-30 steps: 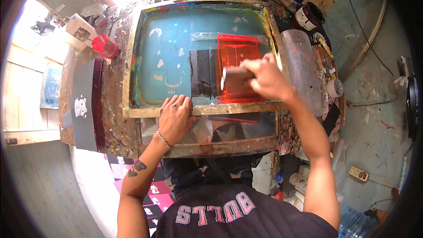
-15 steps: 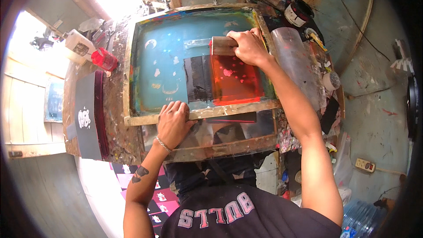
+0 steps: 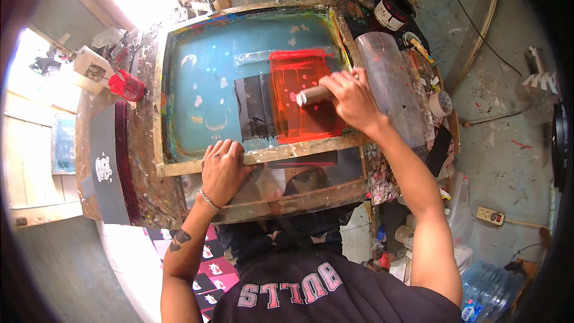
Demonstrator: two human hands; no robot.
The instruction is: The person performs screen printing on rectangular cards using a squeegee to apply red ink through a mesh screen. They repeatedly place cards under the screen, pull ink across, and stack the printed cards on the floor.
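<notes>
A wooden-framed printing screen (image 3: 281, 153) with blue mesh lies in front of me. My left hand (image 3: 223, 166) is closed over its near rail, fingers on top. My right hand (image 3: 355, 98) grips a squeegee (image 3: 313, 94) by its handle, over the right part of the mesh. Wet red ink (image 3: 298, 63) covers a rectangle there, with several paler spots showing through. Whether the blade touches the mesh cannot be told; the squeegee and hand hide it. Beside the red lies a dark rectangular patch (image 3: 255, 106). Moon and star shapes show on the mesh's left side.
A stack of dark printed sheets (image 3: 107, 167) lies on the left, near a red cup (image 3: 127, 86) and a white bottle (image 3: 91, 67). To the right are a clear plastic sheet (image 3: 388, 78), an ink jar (image 3: 392, 13) and a yellow-handled tool (image 3: 421, 49).
My right hand has drawn the squeegee from the far end of the red rectangle toward me and turned it. My left hand stays on the near rail. The whole view has shifted slightly.
</notes>
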